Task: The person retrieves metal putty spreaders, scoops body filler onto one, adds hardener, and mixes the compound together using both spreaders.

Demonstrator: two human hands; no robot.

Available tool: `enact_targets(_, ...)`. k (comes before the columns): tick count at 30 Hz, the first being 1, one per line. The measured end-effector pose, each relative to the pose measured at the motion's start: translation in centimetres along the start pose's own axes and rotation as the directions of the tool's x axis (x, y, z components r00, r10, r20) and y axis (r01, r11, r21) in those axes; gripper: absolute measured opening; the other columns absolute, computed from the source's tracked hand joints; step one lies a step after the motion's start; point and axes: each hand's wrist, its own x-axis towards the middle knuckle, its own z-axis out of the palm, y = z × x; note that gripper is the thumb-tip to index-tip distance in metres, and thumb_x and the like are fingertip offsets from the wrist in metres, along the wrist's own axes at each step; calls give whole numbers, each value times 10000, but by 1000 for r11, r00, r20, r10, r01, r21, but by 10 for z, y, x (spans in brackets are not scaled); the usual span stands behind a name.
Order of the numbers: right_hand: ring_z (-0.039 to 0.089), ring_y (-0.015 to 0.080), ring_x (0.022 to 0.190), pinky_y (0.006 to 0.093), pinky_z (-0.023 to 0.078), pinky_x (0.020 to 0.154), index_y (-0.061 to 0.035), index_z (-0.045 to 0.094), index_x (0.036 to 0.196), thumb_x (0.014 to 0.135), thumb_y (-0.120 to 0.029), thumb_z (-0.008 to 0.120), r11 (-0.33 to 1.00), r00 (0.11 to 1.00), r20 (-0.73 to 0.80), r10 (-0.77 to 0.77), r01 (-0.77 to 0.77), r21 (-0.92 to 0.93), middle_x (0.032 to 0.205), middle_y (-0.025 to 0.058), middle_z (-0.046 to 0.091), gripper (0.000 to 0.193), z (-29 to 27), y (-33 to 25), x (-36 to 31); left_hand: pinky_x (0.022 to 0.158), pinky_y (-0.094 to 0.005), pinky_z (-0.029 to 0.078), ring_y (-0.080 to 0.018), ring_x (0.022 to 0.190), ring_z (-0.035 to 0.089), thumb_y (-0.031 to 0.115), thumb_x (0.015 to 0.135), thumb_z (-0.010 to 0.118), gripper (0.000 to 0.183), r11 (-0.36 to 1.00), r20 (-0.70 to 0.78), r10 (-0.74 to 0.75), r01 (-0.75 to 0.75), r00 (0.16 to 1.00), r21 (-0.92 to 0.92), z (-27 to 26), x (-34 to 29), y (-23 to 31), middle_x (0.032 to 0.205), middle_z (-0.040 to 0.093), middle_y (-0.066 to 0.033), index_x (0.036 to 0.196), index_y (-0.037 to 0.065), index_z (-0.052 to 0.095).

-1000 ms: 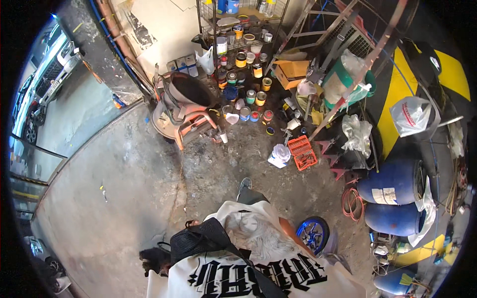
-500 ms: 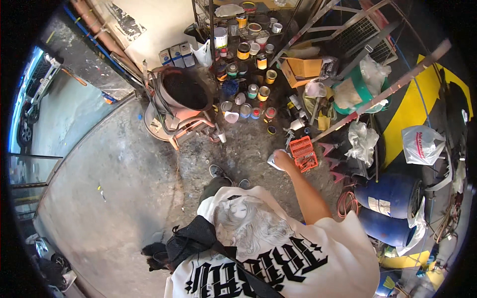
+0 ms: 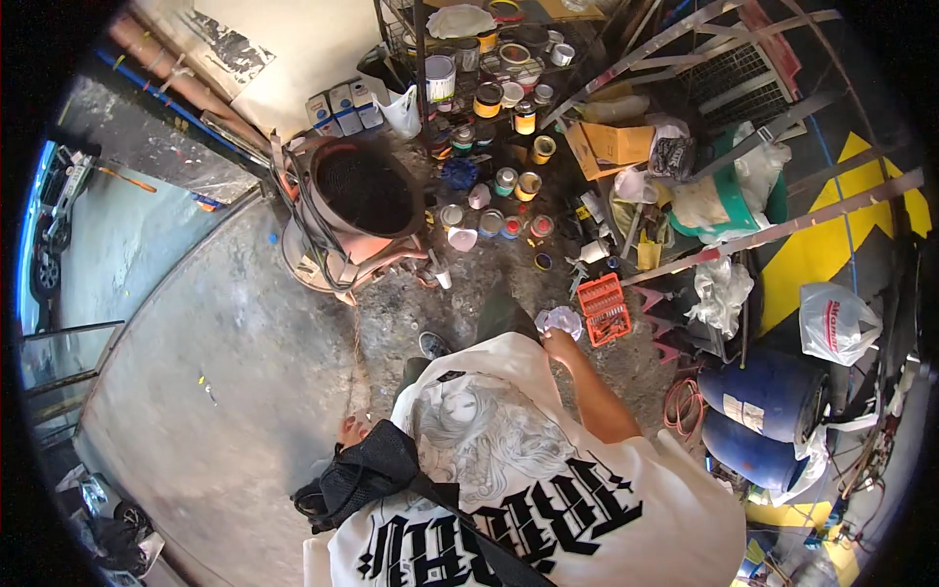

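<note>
My right hand (image 3: 559,346) is closed on the near edge of a pale, see-through plastic container (image 3: 562,321), whose exact kind is unclear. An orange tool case (image 3: 604,311) lies open on the floor just to the right of it, with small metal pieces inside. My left hand (image 3: 352,430) shows only in part beyond a black bag (image 3: 377,465) slung across my body. Its fingers look apart, with nothing visible in them. My dark-trousered right leg (image 3: 504,315) is forward, beside the container.
Several paint cans (image 3: 506,181) crowd the floor ahead. A tilted mixer drum (image 3: 362,191) stands left of them. Right are a green tub (image 3: 743,191), a long metal bar (image 3: 773,230) and blue barrels (image 3: 768,391). An open cardboard box (image 3: 616,145) lies farther back.
My right hand has drawn back slightly toward me, and more of the container shows. My left hand has come into view beside the bag. My right leg has moved forward.
</note>
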Motion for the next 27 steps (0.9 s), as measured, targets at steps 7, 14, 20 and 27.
enact_targets(7, 639, 391, 992, 439, 510, 840, -108, 688, 1037, 830, -265, 556, 999, 999, -13, 53, -53, 0, 1033, 209, 674, 291, -74, 9, 80, 675, -360, 496, -240, 784, 619, 200, 858, 650, 265, 955, -3, -24, 24, 1000, 295, 87, 25, 49, 900, 643, -127, 1057, 30, 613)
enact_targets(14, 646, 392, 905, 452, 498, 767, -39, 660, 960, 874, -271, 563, 953, 958, -83, -276, 284, 105, 942, 207, 665, 266, -123, -18, 237, 684, -370, 498, -252, 784, 618, 207, 853, 661, 279, 873, -79, 53, -8, 996, 488, 224, 3, 95, 898, 637, -131, 1063, 31, 610)
enact_targets(20, 535, 109, 632, 266, 423, 545, -91, 574, 822, 931, -156, 539, 743, 899, 354, -258, -50, 668, 705, 6, 553, 132, -108, -120, 406, 690, -414, 489, -340, 758, 620, 176, 844, 666, 210, 866, -378, 40, 156, 925, 475, 326, -6, 45, 808, 625, -160, 1018, 66, 627)
enact_targets(27, 568, 131, 620, 278, 507, 558, -107, 542, 851, 912, -114, 540, 410, 940, 295, -172, -204, 889, 751, 15, 580, 61, -44, -216, 634, 593, -410, 449, -301, 631, 589, 161, 838, 672, 167, 797, -691, -142, 496, 709, 345, 416, 6, 9, 670, 573, -142, 846, 41, 555)
